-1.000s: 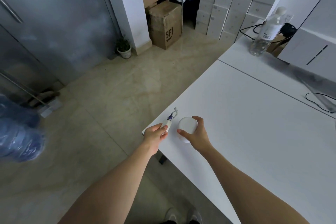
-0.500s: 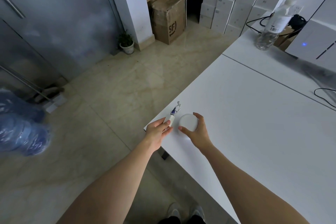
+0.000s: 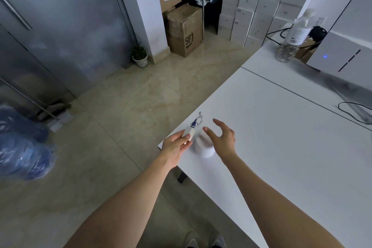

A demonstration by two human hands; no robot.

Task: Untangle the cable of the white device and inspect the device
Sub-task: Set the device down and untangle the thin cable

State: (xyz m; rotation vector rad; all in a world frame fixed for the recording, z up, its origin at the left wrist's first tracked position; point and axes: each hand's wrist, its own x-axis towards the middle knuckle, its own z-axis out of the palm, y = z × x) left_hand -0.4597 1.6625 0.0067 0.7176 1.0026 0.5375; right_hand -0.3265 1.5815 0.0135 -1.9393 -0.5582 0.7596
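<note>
A round white device [image 3: 204,146] stands on the near left corner of the white table [image 3: 281,137]. My right hand [image 3: 222,137] hovers just above it with fingers spread, holding nothing. My left hand [image 3: 174,146] pinches a small white plug block [image 3: 189,133] at the table's edge. From the block a short coiled cable with a blue-purple connector [image 3: 196,122] lies on the table, pointing away from me.
A clear water bottle [image 3: 295,38] and a white box with a blue light [image 3: 342,54] stand at the table's far right. A black cable [image 3: 352,110] lies at the right edge. Cardboard boxes [image 3: 185,30], stacked white boxes and a small potted plant [image 3: 138,56] stand on the floor beyond.
My right hand has let go of the white device and lifted above it with fingers spread. My left hand still holds the plug block. The camera has shifted slightly.
</note>
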